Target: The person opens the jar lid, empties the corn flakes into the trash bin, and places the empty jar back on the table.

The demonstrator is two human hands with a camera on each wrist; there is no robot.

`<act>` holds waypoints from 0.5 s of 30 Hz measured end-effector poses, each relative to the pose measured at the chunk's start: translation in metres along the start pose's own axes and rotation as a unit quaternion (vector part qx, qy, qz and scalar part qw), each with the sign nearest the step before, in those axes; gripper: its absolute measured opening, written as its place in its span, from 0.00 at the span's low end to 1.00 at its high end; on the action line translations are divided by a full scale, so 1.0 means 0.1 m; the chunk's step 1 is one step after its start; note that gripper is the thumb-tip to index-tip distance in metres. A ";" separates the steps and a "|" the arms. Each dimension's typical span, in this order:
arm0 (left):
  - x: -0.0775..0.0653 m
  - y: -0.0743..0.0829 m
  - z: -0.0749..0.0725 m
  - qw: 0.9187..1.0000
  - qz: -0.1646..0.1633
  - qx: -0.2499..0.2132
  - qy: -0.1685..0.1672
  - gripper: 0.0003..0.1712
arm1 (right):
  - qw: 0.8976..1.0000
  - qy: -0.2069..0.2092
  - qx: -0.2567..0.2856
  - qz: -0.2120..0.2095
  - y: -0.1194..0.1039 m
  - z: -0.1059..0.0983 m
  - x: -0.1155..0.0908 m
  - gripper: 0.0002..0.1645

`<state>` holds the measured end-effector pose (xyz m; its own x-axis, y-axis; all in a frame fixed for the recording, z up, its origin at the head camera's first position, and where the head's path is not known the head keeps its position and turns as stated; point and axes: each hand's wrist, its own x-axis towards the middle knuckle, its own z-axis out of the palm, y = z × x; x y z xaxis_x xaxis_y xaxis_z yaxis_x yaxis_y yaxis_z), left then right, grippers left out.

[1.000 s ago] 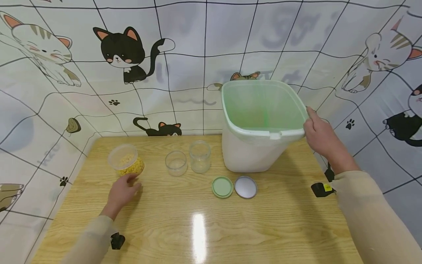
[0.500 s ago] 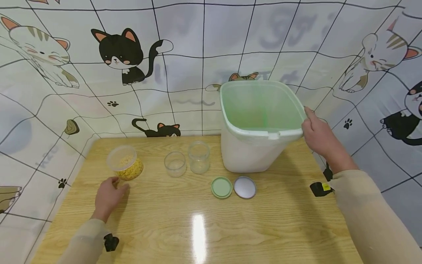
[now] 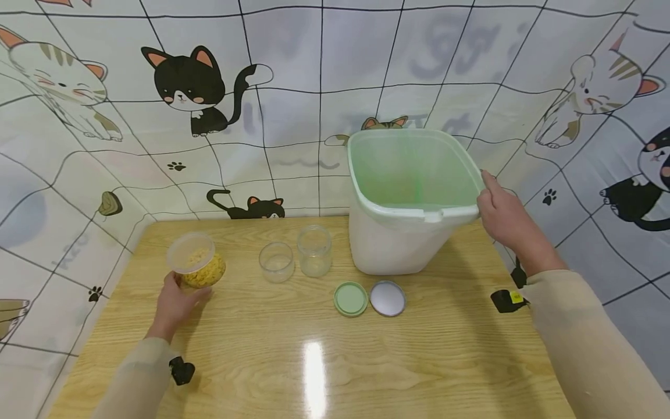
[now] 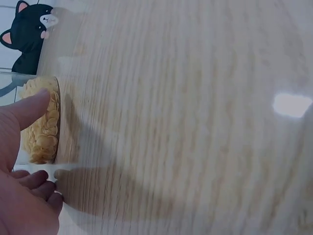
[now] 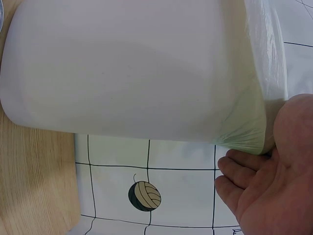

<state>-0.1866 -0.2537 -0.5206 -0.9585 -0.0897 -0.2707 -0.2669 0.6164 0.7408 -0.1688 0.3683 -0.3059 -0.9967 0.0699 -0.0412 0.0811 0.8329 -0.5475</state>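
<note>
A clear tub (image 3: 203,273) of yellow flakes stands at the table's back left, with a translucent round lid or rim (image 3: 189,251) on top. My left hand (image 3: 175,304) is at its near side, spread around it. In the left wrist view the straight thumb (image 4: 34,108) overlaps the flakes (image 4: 44,134), and the other fingers lie beyond the tub's side with a small gap. My right hand (image 3: 505,215) grips the right rim of a white trash bin (image 3: 398,244) lined with a pale green bag (image 3: 413,169), fingers under the rim (image 5: 244,169).
Between tub and bin stand a short clear jar (image 3: 276,263) and a taller clear jar (image 3: 315,251). A green lid (image 3: 350,299) and a white lid (image 3: 388,298) lie before the bin on the wooden table (image 3: 262,361). A cat-print cloth (image 3: 293,52) surrounds the table's back and sides.
My left hand has moved left, then up to the tub's near side, its fingers now spread around it. My right hand keeps its grip on the bin's rim.
</note>
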 end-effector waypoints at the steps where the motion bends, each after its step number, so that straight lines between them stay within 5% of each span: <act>1: 0.02 -0.01 0.01 1.000 0.005 -0.010 0.003 0.63 | 1.000 0.000 0.001 0.000 0.00 0.00 0.00 0.37; 15: 0.14 0.02 0.15 0.989 0.044 -0.111 0.083 0.62 | 1.000 0.010 0.006 -0.003 0.00 0.01 0.01 0.36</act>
<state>-0.1988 -0.2417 -0.5322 -0.9774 -0.1822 -0.1068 -0.1786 0.4429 0.8786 -0.1694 0.3675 -0.3069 -0.9969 0.0760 -0.0214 0.0750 0.8271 -0.5570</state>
